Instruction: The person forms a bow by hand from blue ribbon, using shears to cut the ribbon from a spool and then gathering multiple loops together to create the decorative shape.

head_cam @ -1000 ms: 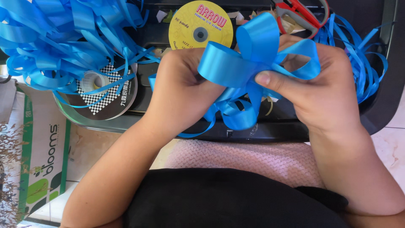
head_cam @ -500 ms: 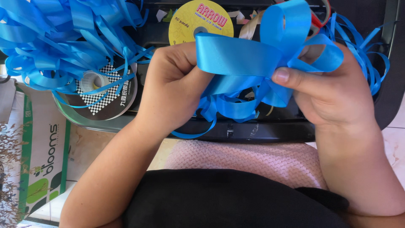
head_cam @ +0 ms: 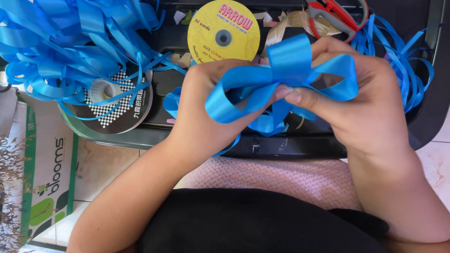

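At the far left a white and green cardboard box [head_cam: 49, 182] stands on the tiled floor [head_cam: 101, 166], with dried twigs [head_cam: 9, 187] beside it. Above it a heap of loose blue ribbon [head_cam: 61, 42] spills over a dark ribbon spool with a checkered label [head_cam: 117, 105]. To the right lies a yellow ribbon spool [head_cam: 224, 32] on the black table [head_cam: 290, 145]. In the middle, the left hand [head_cam: 206, 107] is curled shut around the loops of a blue ribbon bow [head_cam: 281, 82], held above the table edge. The right hand [head_cam: 361, 107] pinches the same bow at its centre, thumb and fingertips pressed together where the loops cross. Behind it lie red-handled scissors [head_cam: 335, 11], and further right more thin blue ribbon strands [head_cam: 403, 61]. A pink knitted cloth [head_cam: 276, 180] covers the lap below.
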